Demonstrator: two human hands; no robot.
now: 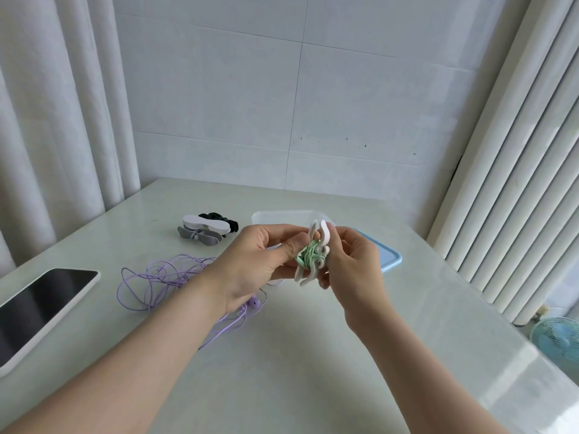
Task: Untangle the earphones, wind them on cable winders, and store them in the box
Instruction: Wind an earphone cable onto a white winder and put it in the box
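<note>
While both my hands are on the winder, here's the layout, left to right; a phone (40,311) lies face-up at the left edge of the table (313,355); next to it the purple earphones (163,277) lie in a loose tangle on the tabletop, one bud close to my left wrist, not yet untangled; behind them is a small pile of spare cable winders (206,230), white, grey and black, touching each other; my left hand (260,261) is clamped on the white cable winder (316,242), thumb pressing the green earphones (308,256) wrapped round its waist; the winder is held in the air above the table, long axis roughly upright and leaning a little, flaps flared at top and bottom; my right hand (347,264) grips the same winder from the other side, fingers curled round the upper flap; cannot tell if buds and plug are tucked in, since cable and fingers hide them; key relation: the clear box (275,213) sits directly behind the winder, farther from me, its rim showing just past both hands; so I judge the drop to be a short forward reach, not a sideways one; both hands are about equally near; the blue lid (391,260) lies just right of the box, off it; my read: fold the flaps shut first, or the cable may spring loose; a small fan (557,339) sits low at far right, off the table.
</note>
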